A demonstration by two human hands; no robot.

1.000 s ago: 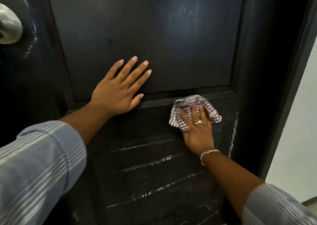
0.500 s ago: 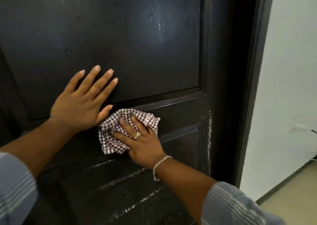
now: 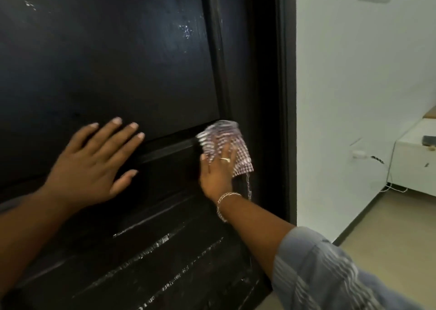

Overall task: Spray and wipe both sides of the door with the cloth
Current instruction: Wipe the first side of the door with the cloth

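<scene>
The dark panelled door (image 3: 118, 61) fills most of the view. My left hand (image 3: 94, 165) lies flat against it with fingers spread, across the rail below the upper panel. My right hand (image 3: 217, 170) presses a checked cloth (image 3: 221, 139) onto the door near its right stile, at the corner of the upper panel; the cloth is blurred by motion. Wet streaks glint on the lower panel's grooves (image 3: 153, 243). No spray bottle shows.
The door's right edge (image 3: 286, 97) meets a white wall (image 3: 354, 85). A low white cabinet (image 3: 415, 165) stands at the far right on a light floor (image 3: 389, 220), with a cable trailing under it.
My right hand has swept the cloth from beside my left hand rightward to the door's right stile. The view has shifted right, showing more wall and floor.
</scene>
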